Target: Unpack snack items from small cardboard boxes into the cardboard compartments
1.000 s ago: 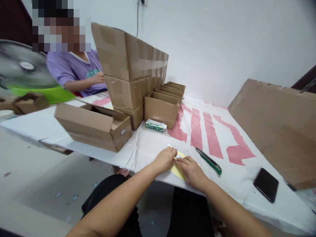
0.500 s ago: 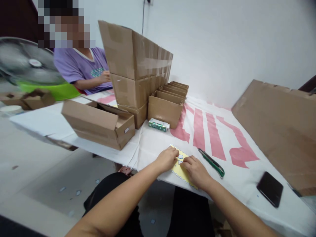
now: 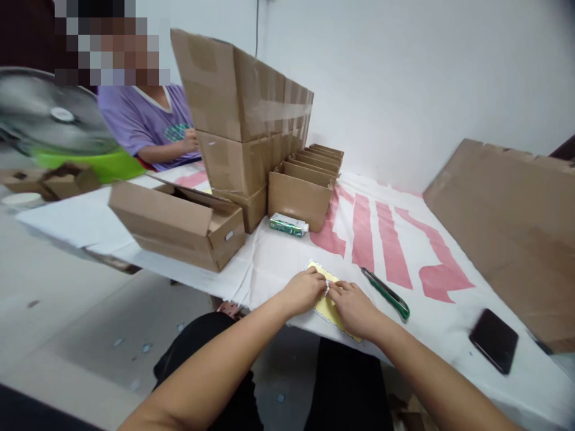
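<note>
Head | left hand [image 3: 306, 291], right hand [image 3: 354, 307] | yellow card [image 3: 327, 309] beneath

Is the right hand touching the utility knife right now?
Apart: the head view shows a strip of white cloth between the right hand and the green utility knife.

Left hand [image 3: 305, 292]: bare, rounded knuckles, fingertips partly hidden
Right hand [image 3: 354, 308]: bare, slim fingers
Forearms [image 3: 224, 359]: bare from the wrists as far up as the view reaches, smooth, widening toward the elbows
Legwear [image 3: 206, 365]: plain black cloth over both legs, rounded at the left knee, rippled along that leg's inner edge
</note>
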### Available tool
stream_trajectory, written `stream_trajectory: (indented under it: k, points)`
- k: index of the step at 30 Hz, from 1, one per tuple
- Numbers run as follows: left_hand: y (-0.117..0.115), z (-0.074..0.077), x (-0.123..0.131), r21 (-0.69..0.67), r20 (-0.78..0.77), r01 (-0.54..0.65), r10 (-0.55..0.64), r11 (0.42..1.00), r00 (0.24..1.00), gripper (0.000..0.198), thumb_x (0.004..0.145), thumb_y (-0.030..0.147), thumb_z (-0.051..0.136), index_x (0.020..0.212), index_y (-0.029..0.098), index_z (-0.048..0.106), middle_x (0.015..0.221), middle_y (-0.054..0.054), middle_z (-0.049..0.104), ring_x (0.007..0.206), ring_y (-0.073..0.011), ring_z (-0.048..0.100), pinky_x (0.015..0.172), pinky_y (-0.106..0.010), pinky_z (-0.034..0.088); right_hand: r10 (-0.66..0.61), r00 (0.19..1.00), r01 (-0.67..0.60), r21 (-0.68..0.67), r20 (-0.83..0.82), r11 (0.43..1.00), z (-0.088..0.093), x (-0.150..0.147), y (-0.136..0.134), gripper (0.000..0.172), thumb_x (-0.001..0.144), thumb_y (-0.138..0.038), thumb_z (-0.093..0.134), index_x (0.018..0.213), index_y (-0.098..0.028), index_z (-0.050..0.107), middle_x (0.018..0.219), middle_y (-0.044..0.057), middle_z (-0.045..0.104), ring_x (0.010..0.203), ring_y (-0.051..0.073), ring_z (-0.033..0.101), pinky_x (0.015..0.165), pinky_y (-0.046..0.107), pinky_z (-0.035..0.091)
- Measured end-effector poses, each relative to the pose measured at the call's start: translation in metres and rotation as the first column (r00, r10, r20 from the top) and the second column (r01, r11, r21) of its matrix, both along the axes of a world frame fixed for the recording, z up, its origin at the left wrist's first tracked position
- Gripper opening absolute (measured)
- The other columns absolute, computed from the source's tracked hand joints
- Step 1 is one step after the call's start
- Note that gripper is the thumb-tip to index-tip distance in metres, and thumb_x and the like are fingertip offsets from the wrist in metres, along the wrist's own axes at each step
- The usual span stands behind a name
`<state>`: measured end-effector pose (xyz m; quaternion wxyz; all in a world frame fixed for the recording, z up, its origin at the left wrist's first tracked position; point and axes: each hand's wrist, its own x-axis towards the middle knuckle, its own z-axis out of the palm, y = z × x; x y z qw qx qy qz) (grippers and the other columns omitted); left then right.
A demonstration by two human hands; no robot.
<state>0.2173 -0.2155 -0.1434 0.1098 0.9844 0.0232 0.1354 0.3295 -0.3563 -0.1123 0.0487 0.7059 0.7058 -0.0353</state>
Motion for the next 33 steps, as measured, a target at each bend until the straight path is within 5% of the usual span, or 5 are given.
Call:
stream_trajectory:
  k: [8, 12, 18, 27, 33]
  points:
    - [-0.007, 0.000, 0.010, 0.007, -0.024, -0.164, 0.164, 0.986, 0.986, 0.017, 0.084, 0.020, 0.053, 0.076, 0.015, 0.068, 0.083, -0.007, 0.067, 0.084, -0.0217, 0.053, 0.079, -0.033, 0.042, 0.034, 0.995, -0.031, 0.033, -0.094, 0.999, -0.011, 0.010, -0.009, 0.050, 0.076, -0.006, 0.046, 0.125, -0.015, 0.052, 0.141, 0.012, 0.046, 0.128, 0.028, 0.040, 0.098, 0.045, 0.039]
    - [-0.009, -0.001, 0.008, 0.000, -0.008, -0.209, 0.209, 0.978, 0.978, 0.014, 0.084, 0.021, 0.054, 0.083, 0.016, 0.067, 0.087, -0.007, 0.066, 0.088, -0.0225, 0.053, 0.079, -0.033, 0.042, 0.119, 0.967, -0.073, 0.203, -0.224, 0.976, -0.007, 0.030, -0.013, 0.041, 0.076, -0.004, 0.046, 0.111, -0.019, 0.062, 0.133, 0.009, 0.053, 0.124, 0.024, 0.045, 0.100, 0.044, 0.040]
    - [-0.015, -0.001, 0.005, 0.008, -0.012, -0.198, 0.198, 0.980, 0.980, 0.019, 0.088, 0.022, 0.048, 0.085, 0.017, 0.066, 0.091, -0.008, 0.065, 0.091, -0.0243, 0.050, 0.076, -0.036, 0.042, -0.014, 0.933, 0.196, 0.474, -0.360, 0.858, 0.004, 0.055, -0.031, 0.032, 0.084, -0.007, 0.040, 0.100, -0.020, 0.064, 0.103, 0.009, 0.066, 0.101, 0.021, 0.058, 0.089, 0.040, 0.049]
    - [-0.017, -0.001, 0.006, 0.025, -0.025, -0.214, 0.215, 0.977, 0.976, 0.020, 0.088, 0.021, 0.047, 0.084, 0.017, 0.067, 0.090, -0.008, 0.065, 0.091, -0.0251, 0.050, 0.073, -0.037, 0.041, -0.056, 0.995, 0.073, 0.227, -0.079, 0.971, -0.016, 0.028, -0.030, 0.029, 0.082, -0.007, 0.049, 0.105, -0.017, 0.064, 0.110, 0.010, 0.066, 0.101, 0.024, 0.054, 0.086, 0.039, 0.045]
    - [-0.018, -0.001, 0.005, 0.025, 0.042, -0.215, 0.214, 0.976, 0.976, 0.016, 0.088, 0.021, 0.050, 0.083, 0.017, 0.065, 0.095, -0.008, 0.063, 0.099, -0.0254, 0.048, 0.080, -0.039, 0.039, -0.071, 0.951, 0.133, 0.189, -0.300, 0.973, -0.004, 0.044, -0.022, 0.026, 0.080, -0.005, 0.048, 0.093, -0.020, 0.065, 0.088, 0.004, 0.068, 0.087, 0.018, 0.059, 0.080, 0.030, 0.046]
